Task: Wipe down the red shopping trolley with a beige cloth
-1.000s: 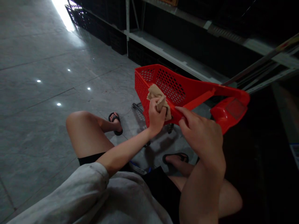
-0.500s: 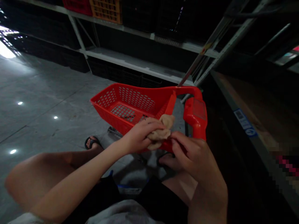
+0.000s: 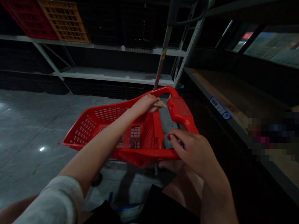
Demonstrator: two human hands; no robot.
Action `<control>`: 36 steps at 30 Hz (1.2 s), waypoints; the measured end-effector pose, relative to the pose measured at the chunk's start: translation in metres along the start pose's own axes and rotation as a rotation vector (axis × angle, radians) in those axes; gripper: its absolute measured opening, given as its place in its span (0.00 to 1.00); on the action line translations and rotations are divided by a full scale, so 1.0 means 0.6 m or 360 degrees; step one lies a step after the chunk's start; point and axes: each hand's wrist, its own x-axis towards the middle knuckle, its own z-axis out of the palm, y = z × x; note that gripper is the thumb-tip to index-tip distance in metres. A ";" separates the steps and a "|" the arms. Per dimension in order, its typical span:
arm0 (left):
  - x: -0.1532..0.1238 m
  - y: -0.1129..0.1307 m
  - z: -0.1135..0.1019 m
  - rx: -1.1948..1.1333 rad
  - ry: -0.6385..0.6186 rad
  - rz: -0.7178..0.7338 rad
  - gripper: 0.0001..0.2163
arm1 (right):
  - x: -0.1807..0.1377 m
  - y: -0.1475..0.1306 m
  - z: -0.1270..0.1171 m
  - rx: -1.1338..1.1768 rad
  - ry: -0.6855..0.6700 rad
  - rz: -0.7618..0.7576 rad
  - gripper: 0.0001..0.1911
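Note:
A red plastic shopping cart basket (image 3: 126, 155) with pierced walls stands before me, its handle (image 3: 182, 109) on the right. My left hand (image 3: 148, 102) reaches across the basket and presses a crumpled beige cloth (image 3: 157, 105) on the far rim, near where the handle begins. The fingers are closed over the cloth. My right hand (image 3: 189, 147) is by the near rim at the handle's near end, thumb and forefinger curled together with nothing visible in them. Its other fingers are hidden, so whether it touches the rim I cannot tell.
White metal shelving (image 3: 114, 74) runs behind the cart, bearing a yellow crate (image 3: 65, 21), a red crate (image 3: 30, 18) and dark crates. A pole (image 3: 161, 62) leans upright beyond the cart. At right is a wooden shelf (image 3: 224, 90) with a blue label (image 3: 220, 107).
My left hand has moved forward with the cloth from over the near side to the far rim. The right hand has come away from the cloth. The view has turned right.

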 end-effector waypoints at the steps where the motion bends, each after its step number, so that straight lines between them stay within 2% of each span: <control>1: 0.022 -0.017 0.004 0.0038 0.0027 -0.0090 0.08 | 0.002 0.001 0.000 0.0004 -0.0004 0.0015 0.12; 3: 0.048 -0.035 0.011 0.0070 0.0065 -0.0181 0.08 | 0.004 0.002 0.000 0.0042 0.0022 0.0027 0.12; 5: 0.042 -0.028 0.018 0.0072 0.0078 -0.0132 0.07 | 0.004 0.002 0.001 0.0107 0.0078 0.0002 0.12; 7: 0.000 0.003 0.019 0.0075 0.0083 -0.0057 0.07 | 0.003 0.002 0.001 0.0154 0.0136 -0.0040 0.12; 9: -0.068 0.052 0.010 0.0012 0.0059 0.0007 0.07 | 0.000 0.000 0.001 0.0189 0.0177 -0.0071 0.12; 12: -0.163 0.128 -0.015 -0.0382 -0.0073 0.0224 0.09 | -0.001 -0.002 0.001 0.0249 0.0237 -0.0072 0.13; 14: -0.190 0.156 -0.028 -0.0527 -0.0112 0.0278 0.10 | 0.001 -0.003 0.001 0.0260 0.0261 -0.0071 0.14; 16: -0.178 0.154 -0.029 -0.0515 -0.0135 0.0287 0.11 | 0.006 -0.003 0.002 0.0216 0.0256 -0.0086 0.14; 18: -0.139 0.128 -0.021 -0.0420 -0.0137 0.0262 0.10 | 0.015 -0.002 0.003 0.0110 0.0220 -0.0103 0.14; 21: -0.074 0.078 -0.006 -0.0268 -0.0029 0.0111 0.09 | 0.035 0.002 0.001 -0.0100 0.0093 -0.0097 0.15; 23: -0.058 0.065 -0.006 -0.0266 0.0050 -0.0040 0.08 | 0.051 0.006 0.000 -0.0154 -0.0002 -0.0100 0.15; 25: -0.075 0.083 -0.018 -0.0402 0.0083 -0.0167 0.09 | 0.065 0.010 -0.001 -0.0165 -0.0047 -0.0085 0.15; 28: -0.139 0.155 -0.040 -0.0650 0.0138 -0.0221 0.18 | 0.081 0.015 0.001 -0.0277 -0.0049 -0.0008 0.14; 30: -0.180 0.209 -0.043 -0.0560 0.0296 -0.0319 0.24 | 0.087 0.016 0.002 -0.0341 -0.0050 -0.0006 0.13; 32: -0.209 0.242 -0.029 -0.0368 0.0349 -0.0392 0.26 | 0.088 0.015 0.003 -0.0323 -0.0041 -0.0033 0.12; 34: -0.232 0.239 -0.001 -0.0201 0.0362 -0.0409 0.23 | 0.087 0.013 0.003 -0.0240 -0.0023 -0.0061 0.12; 36: -0.264 0.203 0.028 -0.0082 0.0424 -0.0416 0.19 | 0.084 0.013 0.004 -0.0135 -0.0009 -0.0108 0.13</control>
